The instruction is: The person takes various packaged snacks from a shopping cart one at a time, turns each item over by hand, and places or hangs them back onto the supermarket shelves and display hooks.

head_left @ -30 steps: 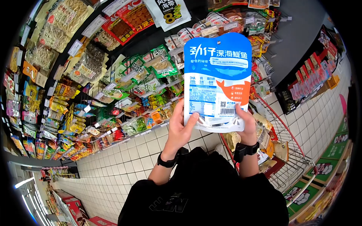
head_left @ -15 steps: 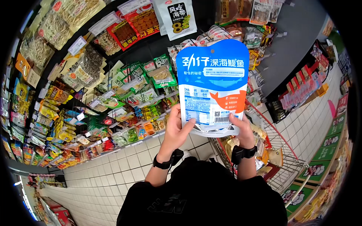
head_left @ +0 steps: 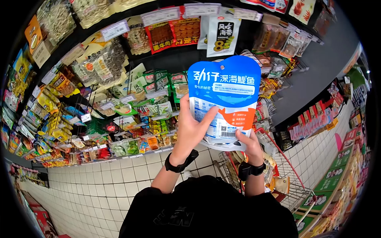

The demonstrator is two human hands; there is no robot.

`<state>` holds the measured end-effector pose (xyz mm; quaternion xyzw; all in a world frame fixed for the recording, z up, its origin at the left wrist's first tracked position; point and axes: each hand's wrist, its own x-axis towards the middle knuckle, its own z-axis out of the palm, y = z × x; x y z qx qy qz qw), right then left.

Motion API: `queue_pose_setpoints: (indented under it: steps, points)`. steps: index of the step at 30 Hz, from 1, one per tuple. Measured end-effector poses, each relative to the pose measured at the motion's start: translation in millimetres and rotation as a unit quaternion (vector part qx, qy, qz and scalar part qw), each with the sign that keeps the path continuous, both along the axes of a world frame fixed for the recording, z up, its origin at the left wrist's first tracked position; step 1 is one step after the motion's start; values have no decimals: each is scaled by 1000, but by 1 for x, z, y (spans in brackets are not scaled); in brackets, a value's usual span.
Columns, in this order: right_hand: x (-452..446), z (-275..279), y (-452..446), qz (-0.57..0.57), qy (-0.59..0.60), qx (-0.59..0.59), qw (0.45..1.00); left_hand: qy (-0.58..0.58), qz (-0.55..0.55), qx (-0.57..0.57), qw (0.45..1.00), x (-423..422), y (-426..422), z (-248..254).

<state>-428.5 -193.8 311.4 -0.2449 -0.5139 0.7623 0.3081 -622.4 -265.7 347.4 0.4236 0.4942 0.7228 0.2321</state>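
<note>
The left hand [head_left: 190, 129] and right hand [head_left: 252, 147] grip one pouch [head_left: 228, 87], two thumbs [head_left: 210, 116] on its front; two wristbands [head_left: 252, 170] sit nearer; one cart [head_left: 293, 183] stands right.

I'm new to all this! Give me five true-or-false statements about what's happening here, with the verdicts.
1. The left hand and the right hand both hold the blue-topped pouch. True.
2. The wire cart is empty. False: packages lie in it.
3. A black band is on the left wrist. True.
4. The floor is bare wood. False: it is pale tile.
5. The left thumb lies over the pouch's printed face. True.
</note>
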Motion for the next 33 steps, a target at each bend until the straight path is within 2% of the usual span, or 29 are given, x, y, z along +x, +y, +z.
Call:
queue_pose_setpoints:
  steps: [7,10,12,14,16,17,20,23,24,26,29,32,33]
  points:
    - [-45,9,-20,-24,-14,87,996,-14,17,2,1000,-38,-2,6]
    - [-47,7,-23,-45,-32,99,994,58,57,24,996,-43,4,1]
    - [-49,19,-30,-51,-17,99,994,2,34,30,999,-38,1,4]
    - [-63,28,-30,-43,-31,93,994,76,58,21,995,-56,9,-5]
    - [-70,20,-26,-44,-49,139,988,160,140,-47,976,-56,2,12]
    - [-72,17,-26,-47,-75,170,981,247,157,-43,955,-56,1,14]
    - [-89,32,-34,-82,-74,221,969,408,108,-133,897,-54,-5,36]
    - [-98,39,-34,-104,-47,283,952,340,1,-31,940,-47,0,43]
    - [-98,48,-35,-108,-72,300,945,326,-30,-1,945,-46,0,48]
    - [-102,58,-29,-129,-73,409,900,333,-92,14,938,-46,-2,59]
    - [-103,77,-22,-160,-112,491,849,356,-153,65,919,-49,2,79]
    - [-105,96,-12,-192,-95,509,834,347,-169,86,918,-42,8,115]
    - [-103,108,-8,-197,-86,541,813,356,-145,97,918,-40,11,128]
